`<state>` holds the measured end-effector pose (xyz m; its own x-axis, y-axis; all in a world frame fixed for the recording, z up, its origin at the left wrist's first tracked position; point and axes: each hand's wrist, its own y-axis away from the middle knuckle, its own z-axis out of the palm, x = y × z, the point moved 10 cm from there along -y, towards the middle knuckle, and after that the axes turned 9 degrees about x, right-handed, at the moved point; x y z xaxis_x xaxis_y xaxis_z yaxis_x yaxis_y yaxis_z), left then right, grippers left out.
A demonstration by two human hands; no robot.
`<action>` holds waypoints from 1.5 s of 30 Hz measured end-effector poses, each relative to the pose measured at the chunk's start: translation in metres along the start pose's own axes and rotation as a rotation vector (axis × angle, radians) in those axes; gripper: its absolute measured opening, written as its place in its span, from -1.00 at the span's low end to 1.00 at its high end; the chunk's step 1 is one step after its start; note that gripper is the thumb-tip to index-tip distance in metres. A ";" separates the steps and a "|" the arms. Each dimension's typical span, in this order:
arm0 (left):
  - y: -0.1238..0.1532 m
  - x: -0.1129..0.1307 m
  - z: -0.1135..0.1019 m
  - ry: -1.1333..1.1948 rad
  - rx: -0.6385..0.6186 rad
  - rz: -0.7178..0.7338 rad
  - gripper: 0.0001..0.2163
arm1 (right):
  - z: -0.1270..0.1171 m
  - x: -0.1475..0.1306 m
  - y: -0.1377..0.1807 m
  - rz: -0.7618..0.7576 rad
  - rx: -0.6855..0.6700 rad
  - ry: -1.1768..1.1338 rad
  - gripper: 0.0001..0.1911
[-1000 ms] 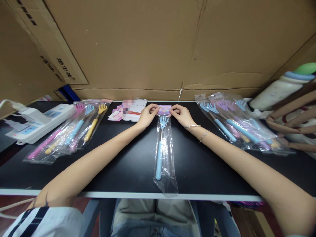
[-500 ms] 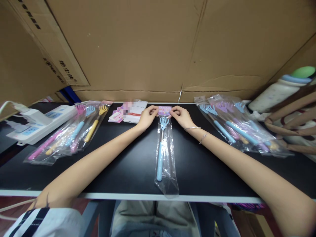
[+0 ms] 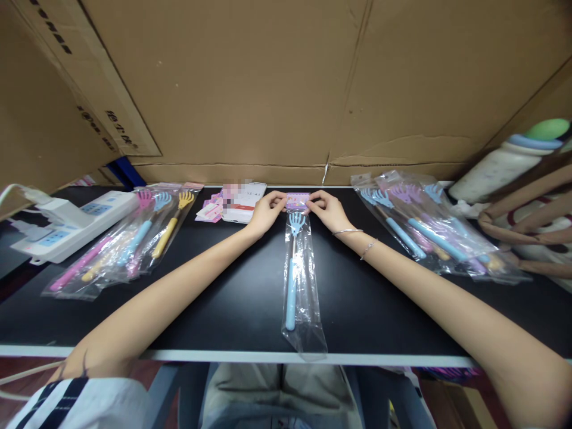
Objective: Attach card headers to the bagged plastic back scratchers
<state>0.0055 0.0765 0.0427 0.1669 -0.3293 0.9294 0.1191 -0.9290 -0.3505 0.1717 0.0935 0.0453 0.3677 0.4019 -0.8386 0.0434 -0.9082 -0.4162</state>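
Observation:
A clear plastic bag (image 3: 304,298) lies lengthwise on the black table (image 3: 232,298), with a blue back scratcher (image 3: 291,280) inside it. A pink header card (image 3: 298,201) sits at the bag's far end. My left hand (image 3: 266,211) pinches the card's left edge. My right hand (image 3: 328,210) pinches its right edge. Both hands have their fingers closed on the card, and two thin bracelets circle my right wrist.
Bagged scratchers in pink, blue and yellow lie at the left (image 3: 129,241); another pile lies at the right (image 3: 429,229). A phone (image 3: 243,201) and loose pink cards (image 3: 209,208) sit behind. A white power strip (image 3: 67,223) is far left, a bottle (image 3: 504,164) and bag far right. Cardboard walls the back.
The bag's near end has slid slightly toward the table's front edge. Both hands stay on the header card.

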 end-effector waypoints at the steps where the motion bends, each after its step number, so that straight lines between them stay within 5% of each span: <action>1: 0.000 0.000 0.000 0.000 0.004 0.002 -0.92 | 0.000 0.000 0.000 -0.002 0.000 0.003 -0.86; 45: 0.000 0.000 0.002 0.015 0.000 -0.046 -0.95 | 0.001 -0.002 -0.001 -0.004 -0.001 -0.025 -0.82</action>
<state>0.0074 0.0772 0.0426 0.1466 -0.2888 0.9461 0.1260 -0.9432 -0.3075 0.1702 0.0933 0.0469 0.3441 0.4081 -0.8456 0.0462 -0.9069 -0.4189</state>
